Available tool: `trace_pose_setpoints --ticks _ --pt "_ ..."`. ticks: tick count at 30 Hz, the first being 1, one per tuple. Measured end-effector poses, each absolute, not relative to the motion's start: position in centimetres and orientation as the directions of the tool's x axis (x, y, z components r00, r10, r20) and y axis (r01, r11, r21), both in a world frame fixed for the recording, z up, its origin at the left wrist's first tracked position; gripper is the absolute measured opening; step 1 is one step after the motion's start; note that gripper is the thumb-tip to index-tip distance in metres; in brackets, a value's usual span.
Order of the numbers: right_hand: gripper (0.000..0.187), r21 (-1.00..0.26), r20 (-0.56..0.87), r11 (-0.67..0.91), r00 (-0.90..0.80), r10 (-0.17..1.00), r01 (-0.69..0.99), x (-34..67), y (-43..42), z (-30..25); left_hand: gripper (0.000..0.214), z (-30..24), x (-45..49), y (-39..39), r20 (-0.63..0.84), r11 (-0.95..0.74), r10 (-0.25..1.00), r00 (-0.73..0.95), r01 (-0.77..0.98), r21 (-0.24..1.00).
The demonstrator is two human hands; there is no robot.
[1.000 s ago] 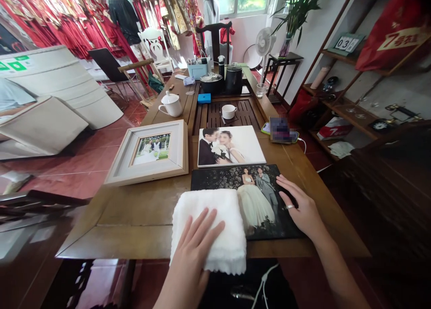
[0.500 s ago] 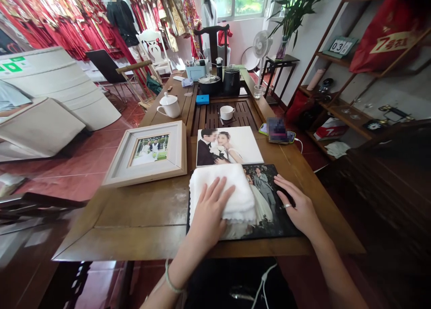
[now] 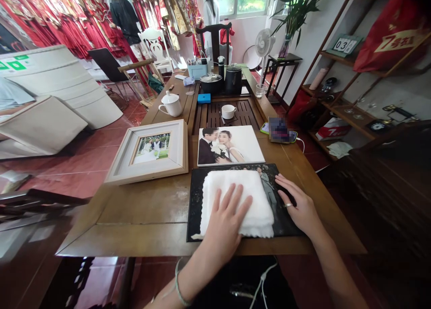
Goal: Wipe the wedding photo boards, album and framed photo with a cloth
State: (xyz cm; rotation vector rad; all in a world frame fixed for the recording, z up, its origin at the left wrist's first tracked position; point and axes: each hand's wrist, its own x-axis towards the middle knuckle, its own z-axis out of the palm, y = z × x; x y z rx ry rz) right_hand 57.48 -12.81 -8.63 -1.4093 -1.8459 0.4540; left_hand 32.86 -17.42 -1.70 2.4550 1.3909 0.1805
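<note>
A folded white towel [image 3: 215,187] lies flat on a dark wedding photo panel [image 3: 195,214] at the table's near edge. My left hand [image 3: 229,219] rests on the towel, palm down with fingers spread, pressing on its top. The towel hides most of the panel's picture. At the panel's right side my right hand [image 3: 299,205], with a ring, lies with its fingers stretched along the edge and over the surface. Just beyond the panel is a white wedding photo panel [image 3: 249,145]. To the left stands a light wooden picture frame [image 3: 114,167] with a smaller photo.
Farther back on the wooden table [image 3: 141,210] are a lidded white mug [image 3: 171,105], a white cup [image 3: 228,112], a blue box [image 3: 204,98], a black pot [image 3: 233,79] and a phone [image 3: 281,131] with a cable. Shelves [image 3: 340,62] stand at right. Two people are in the background.
My left hand has slid the towel to the right and slightly toward me across the dark panel, uncovering its left part. My right hand stays at the panel's right side.
</note>
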Motion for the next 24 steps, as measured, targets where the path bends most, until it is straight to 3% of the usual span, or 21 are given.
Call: trace_pose_setpoints --ticks 7,16,24 --pt "0.033 -0.668 0.368 0.343 -0.107 0.924 0.661 57.4 -12.7 -8.9 0.099 -1.9 33.3 -20.3 -0.07 -0.472 0.84 0.538 0.79 0.392" --pt "0.036 -0.675 0.373 0.355 -0.116 0.92 0.647 57.4 -12.7 -8.8 0.084 -2.3 36.3 -15.8 -0.002 -0.382 0.907 0.42 0.828 0.411" --pt "0.061 -0.63 0.388 0.37 -0.135 0.912 0.683 58.0 -12.6 -9.4 0.073 -1.5 40.1 -11.9 0.006 -0.36 0.918 0.397 0.826 0.433"
